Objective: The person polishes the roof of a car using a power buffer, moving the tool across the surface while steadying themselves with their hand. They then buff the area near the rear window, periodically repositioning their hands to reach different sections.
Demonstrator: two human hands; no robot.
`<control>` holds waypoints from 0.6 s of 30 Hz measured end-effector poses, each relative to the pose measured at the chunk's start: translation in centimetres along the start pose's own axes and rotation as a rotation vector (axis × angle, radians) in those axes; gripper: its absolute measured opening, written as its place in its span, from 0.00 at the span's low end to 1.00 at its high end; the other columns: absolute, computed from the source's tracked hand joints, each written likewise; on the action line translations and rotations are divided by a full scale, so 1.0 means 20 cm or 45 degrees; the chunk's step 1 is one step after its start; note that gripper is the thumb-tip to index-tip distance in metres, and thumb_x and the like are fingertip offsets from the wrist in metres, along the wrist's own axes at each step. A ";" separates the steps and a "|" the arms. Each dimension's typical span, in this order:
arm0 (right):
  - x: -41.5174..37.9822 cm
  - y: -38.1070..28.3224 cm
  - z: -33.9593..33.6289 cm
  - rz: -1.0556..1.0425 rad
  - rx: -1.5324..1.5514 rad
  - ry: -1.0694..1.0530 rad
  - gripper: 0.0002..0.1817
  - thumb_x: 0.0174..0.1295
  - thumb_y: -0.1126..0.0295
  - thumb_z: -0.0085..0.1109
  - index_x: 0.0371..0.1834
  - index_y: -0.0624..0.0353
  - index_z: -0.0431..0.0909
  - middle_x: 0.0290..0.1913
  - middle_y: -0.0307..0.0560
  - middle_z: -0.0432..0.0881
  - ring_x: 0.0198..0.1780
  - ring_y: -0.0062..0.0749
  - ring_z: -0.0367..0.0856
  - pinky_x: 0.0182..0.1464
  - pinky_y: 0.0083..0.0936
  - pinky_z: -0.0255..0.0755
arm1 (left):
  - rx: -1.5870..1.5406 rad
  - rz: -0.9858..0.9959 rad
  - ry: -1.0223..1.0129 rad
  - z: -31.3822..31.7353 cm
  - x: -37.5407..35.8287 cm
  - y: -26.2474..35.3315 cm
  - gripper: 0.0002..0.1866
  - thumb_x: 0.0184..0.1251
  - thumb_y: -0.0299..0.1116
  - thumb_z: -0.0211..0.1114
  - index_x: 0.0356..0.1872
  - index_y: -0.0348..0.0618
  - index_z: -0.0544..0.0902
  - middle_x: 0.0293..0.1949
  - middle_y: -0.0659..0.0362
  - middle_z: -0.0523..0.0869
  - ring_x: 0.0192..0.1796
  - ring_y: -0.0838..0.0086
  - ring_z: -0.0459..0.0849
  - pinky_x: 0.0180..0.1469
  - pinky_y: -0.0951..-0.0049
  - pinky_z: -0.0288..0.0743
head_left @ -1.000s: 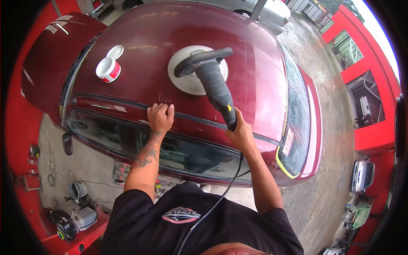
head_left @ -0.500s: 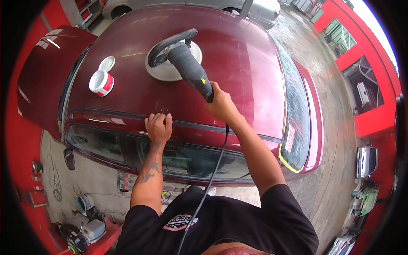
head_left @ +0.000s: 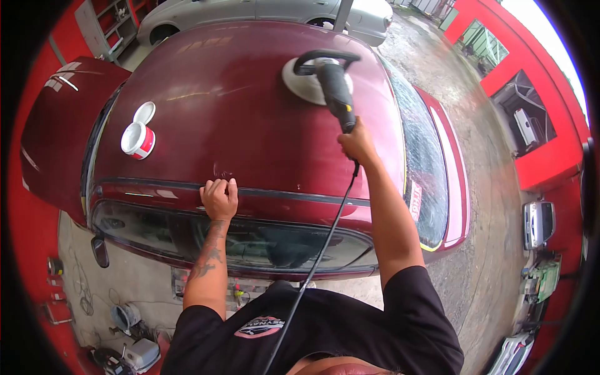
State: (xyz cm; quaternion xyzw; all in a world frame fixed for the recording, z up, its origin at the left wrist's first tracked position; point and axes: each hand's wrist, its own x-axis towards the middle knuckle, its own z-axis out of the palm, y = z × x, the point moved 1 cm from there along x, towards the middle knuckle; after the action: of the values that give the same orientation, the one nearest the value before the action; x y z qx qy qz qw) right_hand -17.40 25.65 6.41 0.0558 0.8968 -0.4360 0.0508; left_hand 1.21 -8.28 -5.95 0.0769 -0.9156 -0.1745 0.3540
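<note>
My right hand [head_left: 359, 142] is wrapped round the rear end of a black polisher [head_left: 335, 90], whose wide white pad [head_left: 304, 84] lies on the dark red car roof [head_left: 231, 119], toward its far right part. From the tool a black cord [head_left: 325, 247] runs down over my shirt. Resting at the near edge of the roof, by the black trim strip, is my left hand [head_left: 220, 195], with its fingers curled and nothing visible in them. An open white and red tub [head_left: 138, 140] stands on the roof at the left, its lid [head_left: 144, 112] lying just behind it.
A silver car [head_left: 250, 9] is parked beyond the roof. The raised or separate red panel [head_left: 62, 131] is at the left, the rear windshield [head_left: 415, 144] at the right. Buckets and tools [head_left: 127, 317] lie on the floor at lower left. A red wall [head_left: 550, 125] borders the right.
The polisher and my right hand have moved right across the roof, and the tool now points more straight away from me. My left hand stays at the roof edge; the view has shifted slightly.
</note>
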 end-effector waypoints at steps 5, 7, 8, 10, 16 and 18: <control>-0.02 0.21 -0.24 0.120 0.125 0.207 0.27 0.55 0.80 0.66 0.59 0.65 0.66 0.26 0.49 0.80 0.21 0.35 0.82 0.20 0.36 0.76 | 0.032 -0.009 -0.029 0.00 0.01 0.00 0.22 0.75 0.43 0.64 0.19 0.47 0.74 0.24 0.61 0.78 0.35 0.60 0.77 0.42 0.56 0.67; 0.02 0.31 -0.29 0.134 0.183 0.214 0.24 0.55 0.81 0.66 0.54 0.63 0.66 0.27 0.48 0.79 0.22 0.34 0.81 0.21 0.35 0.76 | 0.034 -0.006 -0.025 0.00 0.01 0.00 0.22 0.75 0.43 0.64 0.19 0.47 0.74 0.24 0.61 0.78 0.35 0.60 0.77 0.42 0.55 0.67; 0.04 0.33 -0.31 0.152 0.189 0.223 0.24 0.54 0.81 0.66 0.52 0.63 0.66 0.27 0.48 0.79 0.22 0.33 0.81 0.21 0.35 0.76 | 0.034 -0.005 -0.025 0.00 0.01 0.01 0.22 0.75 0.43 0.64 0.19 0.47 0.74 0.24 0.61 0.78 0.35 0.60 0.77 0.42 0.55 0.67; 0.08 0.32 -0.31 0.158 0.214 0.215 0.25 0.55 0.81 0.66 0.54 0.64 0.66 0.27 0.48 0.79 0.22 0.33 0.81 0.21 0.35 0.76 | 0.041 -0.002 -0.023 0.00 0.01 0.01 0.22 0.75 0.43 0.64 0.19 0.47 0.74 0.24 0.61 0.78 0.35 0.60 0.78 0.42 0.55 0.67; 0.25 0.07 -0.10 0.092 0.110 0.120 0.30 0.56 0.78 0.67 0.62 0.65 0.66 0.29 0.53 0.82 0.25 0.38 0.85 0.23 0.37 0.78 | 0.025 0.003 -0.013 -0.01 0.02 0.02 0.21 0.74 0.43 0.65 0.20 0.47 0.75 0.24 0.61 0.78 0.35 0.59 0.78 0.42 0.56 0.67; 0.31 -0.03 0.02 0.045 0.030 0.101 0.30 0.55 0.75 0.68 0.62 0.65 0.69 0.35 0.58 0.87 0.28 0.42 0.89 0.28 0.40 0.83 | 0.021 -0.003 -0.016 -0.02 0.02 0.02 0.21 0.74 0.43 0.65 0.20 0.47 0.75 0.24 0.60 0.78 0.35 0.59 0.78 0.42 0.56 0.67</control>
State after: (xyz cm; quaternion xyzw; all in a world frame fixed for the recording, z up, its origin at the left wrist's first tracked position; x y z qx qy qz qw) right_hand -23.52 25.36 5.80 0.0894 0.8918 -0.4430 0.0224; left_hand 1.25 -8.05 -5.30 0.0800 -0.9191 -0.1678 0.3475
